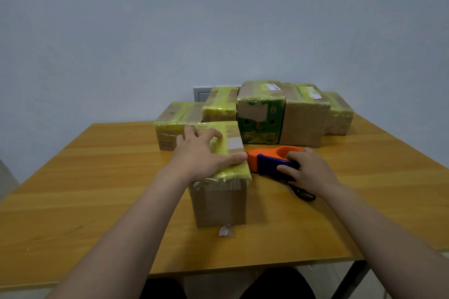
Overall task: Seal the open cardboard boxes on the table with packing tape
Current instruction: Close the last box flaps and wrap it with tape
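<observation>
A brown cardboard box [220, 204] stands at the middle of the wooden table [97, 189], its top covered in yellow tape. My left hand [201, 155] rests on that top with fingers spread and the thumb along the right edge. Just right of the box lies an orange and blue tape dispenser [269, 159]. My right hand [306, 170] grips the dispenser's blue handle, fingers curled round it.
Several taped boxes stand in a row at the back of the table, among them a green printed box [261, 116] and a plain brown box [303, 121]. Black scissors [302, 193] lie beside my right wrist. A scrap of tape [226, 230] lies before the near box.
</observation>
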A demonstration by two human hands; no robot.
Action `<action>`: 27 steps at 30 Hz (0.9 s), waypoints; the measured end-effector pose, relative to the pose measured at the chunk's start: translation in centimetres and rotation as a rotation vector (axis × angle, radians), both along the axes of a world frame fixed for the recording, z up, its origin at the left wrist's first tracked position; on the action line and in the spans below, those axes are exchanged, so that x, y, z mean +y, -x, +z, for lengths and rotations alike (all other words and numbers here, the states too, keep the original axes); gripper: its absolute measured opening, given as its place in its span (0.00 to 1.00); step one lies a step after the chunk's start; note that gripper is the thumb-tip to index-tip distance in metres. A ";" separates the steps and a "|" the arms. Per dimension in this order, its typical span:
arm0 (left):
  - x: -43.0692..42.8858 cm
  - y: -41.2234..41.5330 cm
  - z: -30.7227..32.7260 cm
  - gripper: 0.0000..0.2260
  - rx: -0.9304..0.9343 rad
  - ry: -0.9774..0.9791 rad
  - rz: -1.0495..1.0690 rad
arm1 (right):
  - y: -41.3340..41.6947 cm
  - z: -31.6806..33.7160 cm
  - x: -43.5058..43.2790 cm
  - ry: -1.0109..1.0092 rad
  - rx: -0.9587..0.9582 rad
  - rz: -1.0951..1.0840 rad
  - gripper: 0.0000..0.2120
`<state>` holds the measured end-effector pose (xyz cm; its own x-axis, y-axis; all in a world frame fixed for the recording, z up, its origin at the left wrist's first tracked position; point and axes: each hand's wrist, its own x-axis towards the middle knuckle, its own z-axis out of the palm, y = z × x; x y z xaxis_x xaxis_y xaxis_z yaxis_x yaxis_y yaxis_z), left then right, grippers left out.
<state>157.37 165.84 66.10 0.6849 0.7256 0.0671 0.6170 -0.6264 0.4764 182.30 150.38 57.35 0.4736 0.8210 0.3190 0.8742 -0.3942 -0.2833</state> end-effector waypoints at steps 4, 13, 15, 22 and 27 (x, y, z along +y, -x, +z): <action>0.4 0.1 -0.6 0.31 -0.108 0.107 -0.009 | 0.4 0.7 0.0 0.105 0.029 -0.040 0.09; 1.6 2.2 -0.5 0.14 -0.387 0.257 -0.136 | 11.0 5.8 0.7 -0.592 0.017 0.316 0.11; 1.2 3.4 -1.3 0.07 -0.618 0.115 -0.176 | 13.3 4.9 0.7 -0.572 -0.005 0.449 0.14; 0.2 5.8 -6.3 0.13 -0.700 0.079 -0.389 | 13.9 0.8 2.0 -0.614 0.143 0.462 0.15; 1.5 6.2 -6.0 0.15 -0.621 0.100 -0.461 | 13.4 1.0 2.0 -0.607 0.237 0.474 0.15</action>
<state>151.13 167.31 60.15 0.7771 0.3997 0.4863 -0.0931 -0.6910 0.7168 168.89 152.40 58.38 0.2292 0.6675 0.7084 0.7997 0.2858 -0.5280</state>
